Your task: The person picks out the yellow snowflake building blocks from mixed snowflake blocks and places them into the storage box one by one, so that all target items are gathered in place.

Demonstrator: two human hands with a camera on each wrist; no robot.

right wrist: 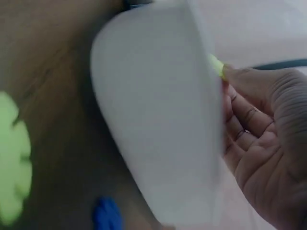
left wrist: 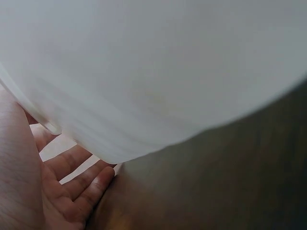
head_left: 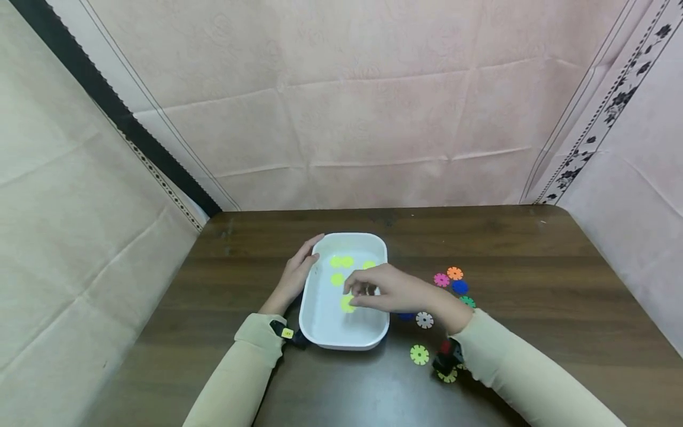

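The left hand (head_left: 292, 277) is grasping the white tray (head_left: 331, 329) by its far left edge, its thumb lying at the rim and its fingers reaching along the outside of the wall. The right hand (head_left: 385, 287) is crossing over the tray's right side and pinching a yellow disc (right wrist: 217, 66) at the tip of its thumb, just above the tray's inside; the wall is hiding part of that grip in the right wrist view. Four more yellow pieces (head_left: 337, 279) are lying in the tray, three toward its far end and one a little nearer the middle.

The tray is sitting on the brown counter (head_left: 331, 385). To its right, an orange disc (head_left: 455, 273), a pink disc (head_left: 441, 280), a blue disc (head_left: 460, 287) and a green disc (head_left: 468, 302) are lying close together. A white disc (head_left: 424, 320) is resting nearer the tray, beside a second blue disc (head_left: 407, 317) that the right hand is partly covering. A yellow-green disc (head_left: 419, 354) is lying nearer the person, close to the right wrist
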